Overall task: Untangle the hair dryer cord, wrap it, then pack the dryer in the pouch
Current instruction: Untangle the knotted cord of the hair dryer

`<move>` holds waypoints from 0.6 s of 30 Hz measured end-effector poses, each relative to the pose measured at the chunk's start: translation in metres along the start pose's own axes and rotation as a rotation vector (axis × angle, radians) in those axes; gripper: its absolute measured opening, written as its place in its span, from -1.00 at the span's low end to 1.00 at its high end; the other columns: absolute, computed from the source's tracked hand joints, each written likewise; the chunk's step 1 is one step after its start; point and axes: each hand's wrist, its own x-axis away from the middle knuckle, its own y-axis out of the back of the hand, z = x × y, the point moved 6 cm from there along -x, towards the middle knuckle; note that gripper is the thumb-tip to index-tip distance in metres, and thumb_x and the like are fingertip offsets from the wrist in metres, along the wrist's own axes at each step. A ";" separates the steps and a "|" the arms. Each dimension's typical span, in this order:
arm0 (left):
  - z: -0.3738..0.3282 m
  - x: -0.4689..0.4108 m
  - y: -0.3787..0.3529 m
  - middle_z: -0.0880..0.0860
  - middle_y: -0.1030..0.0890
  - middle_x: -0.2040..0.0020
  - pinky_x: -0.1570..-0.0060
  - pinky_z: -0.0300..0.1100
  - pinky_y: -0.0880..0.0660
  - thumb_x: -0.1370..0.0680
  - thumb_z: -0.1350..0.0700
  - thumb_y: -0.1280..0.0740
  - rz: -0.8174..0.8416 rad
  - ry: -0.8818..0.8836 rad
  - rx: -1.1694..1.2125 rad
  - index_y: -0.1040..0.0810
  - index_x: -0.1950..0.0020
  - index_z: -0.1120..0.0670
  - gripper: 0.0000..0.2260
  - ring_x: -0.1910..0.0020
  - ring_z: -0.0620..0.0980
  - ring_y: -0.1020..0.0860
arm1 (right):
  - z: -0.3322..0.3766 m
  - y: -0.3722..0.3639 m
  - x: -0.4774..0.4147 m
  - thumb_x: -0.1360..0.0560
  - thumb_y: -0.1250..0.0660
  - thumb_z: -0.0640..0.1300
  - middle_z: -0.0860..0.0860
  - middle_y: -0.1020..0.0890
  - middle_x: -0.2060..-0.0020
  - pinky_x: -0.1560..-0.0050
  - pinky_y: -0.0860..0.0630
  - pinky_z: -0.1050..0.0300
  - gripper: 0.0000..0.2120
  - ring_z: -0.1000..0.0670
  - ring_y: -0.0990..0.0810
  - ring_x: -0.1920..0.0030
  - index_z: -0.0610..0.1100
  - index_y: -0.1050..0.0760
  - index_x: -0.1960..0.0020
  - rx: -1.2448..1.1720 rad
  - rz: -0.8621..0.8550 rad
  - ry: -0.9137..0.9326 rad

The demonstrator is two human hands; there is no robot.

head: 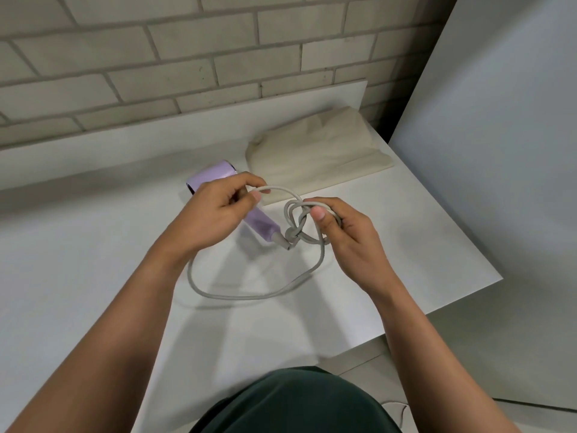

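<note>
Your left hand (215, 214) pinches one strand of the grey cord (249, 296) between thumb and fingertips. Your right hand (346, 235) grips a bunch of cord loops, with the thumb pressed on top of them. The two hands sit close together but do not touch, and an arc of cord bridges the gap between them.

Just below your right thumb the cord crosses itself in a tight knot (295, 232), right where it leaves the handle of the lilac hair dryer (262, 225). The dryer lies on the white table (93, 276), partly hidden under your left hand. Its head pokes out beyond your left knuckles and its handle runs towards your right hand. A long slack loop of cord trails on the table beneath both wrists.

The cream fabric pouch (315, 151) lies flat beyond your right hand, apart from the dryer. A pale brick wall (187, 57) stands past the table's far edge, and a white panel (499, 151) rises outside your right arm. A dark green garment (296, 401) shows between your forearms.
</note>
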 end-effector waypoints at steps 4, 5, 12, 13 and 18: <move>-0.023 0.001 -0.011 -0.11 -0.62 0.23 0.12 -0.31 -0.45 -0.69 0.12 -0.30 0.074 -0.066 0.135 -0.64 -0.08 0.04 -0.89 0.24 -0.20 -0.55 | -0.002 -0.001 -0.001 -0.58 -0.47 -0.08 0.07 -0.69 0.15 0.11 -0.53 -0.02 -0.89 -0.05 -0.64 0.15 -0.01 -0.54 0.00 -0.053 -0.055 -0.003; -0.030 0.000 -0.015 -0.12 -0.65 0.18 0.05 -0.28 -0.49 -0.68 0.11 -0.31 0.085 -0.115 0.128 -0.65 -0.08 0.06 -0.88 0.18 -0.17 -0.59 | -0.002 -0.001 -0.002 -0.56 -0.50 -0.09 0.05 -0.69 0.16 0.13 -0.53 -0.03 -0.86 -0.10 -0.64 0.15 -0.01 -0.53 0.03 -0.053 -0.060 0.005; -0.058 -0.005 -0.030 -0.02 -0.68 0.17 0.00 0.10 -0.60 -0.68 0.04 -0.29 0.031 -0.201 0.177 -0.64 -0.04 0.02 -0.85 0.11 0.02 -0.65 | -0.005 0.006 -0.006 -0.51 -0.54 -0.11 -0.09 -0.70 0.15 0.14 -0.51 -0.04 -0.81 -0.08 -0.59 0.23 -0.13 -0.55 0.07 -0.206 -0.039 -0.074; -0.061 -0.005 -0.031 -0.03 -0.68 0.16 0.00 0.10 -0.61 -0.68 0.04 -0.29 0.028 -0.208 0.206 -0.63 -0.04 0.03 -0.85 0.09 0.02 -0.66 | -0.008 0.005 -0.006 -0.53 -0.52 -0.09 -0.07 -0.69 0.18 0.10 -0.51 -0.05 -0.79 -0.06 -0.59 0.20 -0.15 -0.51 0.09 -0.240 -0.009 -0.111; -0.043 -0.010 -0.028 -0.06 -0.65 0.17 0.27 -0.31 -0.47 -0.69 0.08 -0.29 -0.097 -0.031 0.358 -0.61 -0.01 0.05 -0.86 0.22 -0.18 -0.55 | -0.015 -0.003 -0.004 -0.62 -0.40 -0.04 -0.06 -0.63 0.11 -0.03 -0.57 -0.07 -0.77 -0.08 -0.69 0.15 -0.15 -0.47 0.11 -0.314 0.080 -0.201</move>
